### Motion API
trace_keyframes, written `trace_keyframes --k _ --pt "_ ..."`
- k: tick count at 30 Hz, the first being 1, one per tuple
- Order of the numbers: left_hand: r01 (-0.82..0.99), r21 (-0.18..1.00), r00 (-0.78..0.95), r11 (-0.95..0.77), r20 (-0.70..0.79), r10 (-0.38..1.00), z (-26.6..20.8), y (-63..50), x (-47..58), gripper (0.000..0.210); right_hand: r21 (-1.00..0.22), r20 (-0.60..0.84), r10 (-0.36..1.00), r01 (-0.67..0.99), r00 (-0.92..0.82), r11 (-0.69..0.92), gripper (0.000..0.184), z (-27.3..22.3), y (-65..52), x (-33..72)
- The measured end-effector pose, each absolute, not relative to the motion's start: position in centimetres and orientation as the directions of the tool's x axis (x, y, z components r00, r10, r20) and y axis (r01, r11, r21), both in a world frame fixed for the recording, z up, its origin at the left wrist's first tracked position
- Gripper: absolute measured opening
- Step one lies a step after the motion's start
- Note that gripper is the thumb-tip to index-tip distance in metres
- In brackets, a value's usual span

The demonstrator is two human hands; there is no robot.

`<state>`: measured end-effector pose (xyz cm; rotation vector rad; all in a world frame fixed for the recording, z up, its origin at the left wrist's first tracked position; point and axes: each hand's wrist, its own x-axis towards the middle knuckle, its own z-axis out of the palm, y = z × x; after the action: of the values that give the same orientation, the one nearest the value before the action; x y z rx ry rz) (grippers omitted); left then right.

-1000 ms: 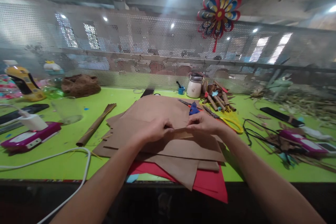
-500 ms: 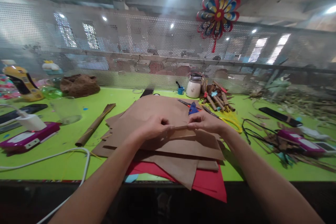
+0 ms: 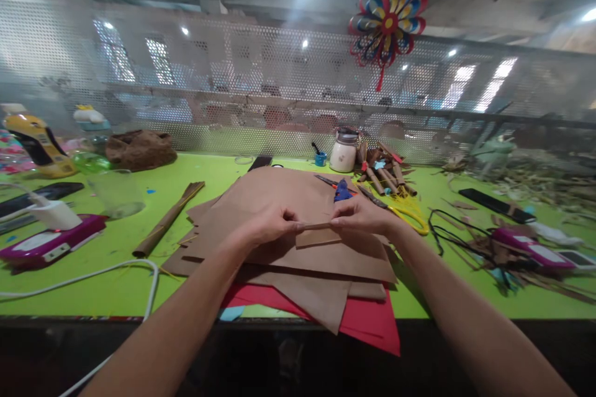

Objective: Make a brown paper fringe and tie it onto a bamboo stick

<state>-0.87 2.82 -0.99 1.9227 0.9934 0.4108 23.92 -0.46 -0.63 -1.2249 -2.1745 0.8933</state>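
Moving slightly apart since earlier, the left hand (image 3: 273, 224) and right hand (image 3: 364, 213) are pinching the far edge of a small brown paper piece (image 3: 319, 237) over the paper stack (image 3: 274, 183); unequal pressure could be making a crooked crease.

Craft workshop, green worktable (image 3: 93, 285), stacked brown paper (image 3: 274, 189), scissors (image 3: 405, 218), perforated metal screen (image 3: 223, 93)

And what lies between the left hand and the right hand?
In the head view, a small brown paper piece spans the gap from left hand to right hand, over stacked large brown paper sheets.
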Motion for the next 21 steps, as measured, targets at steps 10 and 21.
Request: trace_keyframes --k 10,21 --pt "0.440 0.831 0.640 -0.342 -0.022 0.768 -0.8 2.9 -1.0 0.024 -0.874 0.098 0.913 0.405 -0.395 0.269 0.036 -0.7 -0.6 23.9" --pt "0.084 0.993 0.784 -0.081 -0.015 0.621 0.5 1.6 -1.0 0.020 -0.976 0.201 0.852 -0.021 -0.483 0.218 0.035 -0.4 -1.9 21.9"
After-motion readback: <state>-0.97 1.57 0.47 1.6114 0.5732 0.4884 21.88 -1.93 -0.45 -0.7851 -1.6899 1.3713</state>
